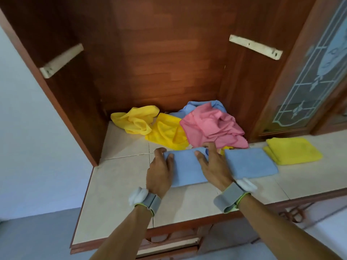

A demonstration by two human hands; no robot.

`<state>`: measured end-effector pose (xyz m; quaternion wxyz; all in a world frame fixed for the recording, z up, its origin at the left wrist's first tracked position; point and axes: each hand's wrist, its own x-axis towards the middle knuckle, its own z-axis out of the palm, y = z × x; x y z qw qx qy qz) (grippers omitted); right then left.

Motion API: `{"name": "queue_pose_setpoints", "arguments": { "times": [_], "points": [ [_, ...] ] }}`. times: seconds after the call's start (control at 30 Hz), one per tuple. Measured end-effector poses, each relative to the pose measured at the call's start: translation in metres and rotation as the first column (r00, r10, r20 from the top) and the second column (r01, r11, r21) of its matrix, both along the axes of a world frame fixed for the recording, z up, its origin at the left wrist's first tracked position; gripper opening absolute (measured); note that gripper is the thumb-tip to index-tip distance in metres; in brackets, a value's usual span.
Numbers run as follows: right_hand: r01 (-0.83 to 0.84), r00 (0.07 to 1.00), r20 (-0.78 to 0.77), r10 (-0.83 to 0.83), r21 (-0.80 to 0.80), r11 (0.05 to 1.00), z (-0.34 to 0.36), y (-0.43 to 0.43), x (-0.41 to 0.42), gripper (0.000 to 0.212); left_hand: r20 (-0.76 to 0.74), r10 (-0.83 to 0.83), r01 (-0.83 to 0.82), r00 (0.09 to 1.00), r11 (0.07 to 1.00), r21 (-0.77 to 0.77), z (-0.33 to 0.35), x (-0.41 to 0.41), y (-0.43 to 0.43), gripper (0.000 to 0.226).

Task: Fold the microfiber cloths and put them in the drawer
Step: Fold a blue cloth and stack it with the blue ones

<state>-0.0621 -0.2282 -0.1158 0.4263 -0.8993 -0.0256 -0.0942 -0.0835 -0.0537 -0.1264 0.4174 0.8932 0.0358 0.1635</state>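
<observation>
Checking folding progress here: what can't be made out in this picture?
Drawer front: head view, cut by the bottom edge and crossed by forearms; open or closed unclear.
Crumpled blue cloth: head view, mostly under the pink cloth.
Long blue cloth: head view, far edge partly covered by the right hand.

Behind pink cloth (212, 126): crumpled blue cloth (202, 106), mostly covered. At its near edge: yellow scrap (228, 148), largely hidden. In front: folded blue cloth (249, 162), middle under right hand (214, 166). Right: glass door (319, 72), cut by picture's edge. Far left: bracket (62, 60), blurred.

Tiled counter (116, 194), wooden alcove (159, 53), 2 white brackets (255, 46), patterned glass door (309, 81)
</observation>
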Motion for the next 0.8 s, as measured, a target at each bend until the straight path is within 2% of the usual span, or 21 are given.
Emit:
{"name": "queue_pose_setpoints", "arguments": {
  "times": [0.1, 0.2, 0.37, 0.47, 0.57, 0.63, 0.7, 0.8],
  "points": [
    [0.113, 0.993, 0.027, -0.112, -0.038, 0.993, 0.013, -0.055, 0.014, 0.031, 0.021, -0.082, 0.083, 0.996, 0.994, -0.067, 0.013, 0.023, -0.056, 0.034],
    [0.191, 0.98, 0.087, -0.18, -0.141, 0.971, 0.025, -0.103, 0.023, 0.031, 0.049, -0.134, 0.139, 0.99, 0.983, -0.119, 0.021, 0.042, -0.108, 0.034],
    [0.272, 0.959, 0.163, -0.23, -0.323, 0.906, 0.028, -0.158, 0.031, 0.03, -0.023, -0.165, 0.16, 0.986, 0.977, -0.141, 0.014, 0.062, -0.175, 0.033],
    [0.301, 0.954, 0.149, -0.262, -0.453, 0.839, 0.017, -0.172, 0.034, 0.034, -0.082, -0.144, 0.128, 0.986, 0.976, -0.176, 0.005, 0.063, -0.196, 0.033],
    [0.376, 0.926, 0.284, -0.249, -0.629, 0.68, 0.008, -0.169, 0.028, 0.044, -0.144, -0.143, 0.131, 0.979, 0.987, -0.089, -0.007, 0.057, -0.199, 0.032],
    [0.351, 0.931, 0.319, -0.178, -0.648, 0.676, 0.006, -0.158, 0.025, 0.048, -0.141, -0.145, 0.14, 0.979, 0.989, -0.043, -0.012, 0.056, -0.196, 0.031],
    [0.261, 0.96, 0.253, -0.123, -0.638, 0.725, 0.0, -0.144, 0.025, 0.048, -0.132, -0.168, 0.159, 0.977, 0.984, -0.076, -0.013, 0.059, -0.193, 0.034],
    [0.163, 0.986, 0.123, -0.109, -0.643, 0.749, -0.02, -0.125, 0.022, 0.047, -0.097, -0.188, 0.176, 0.977, 0.977, -0.121, -0.014, 0.065, -0.174, 0.056]
  ]
}}
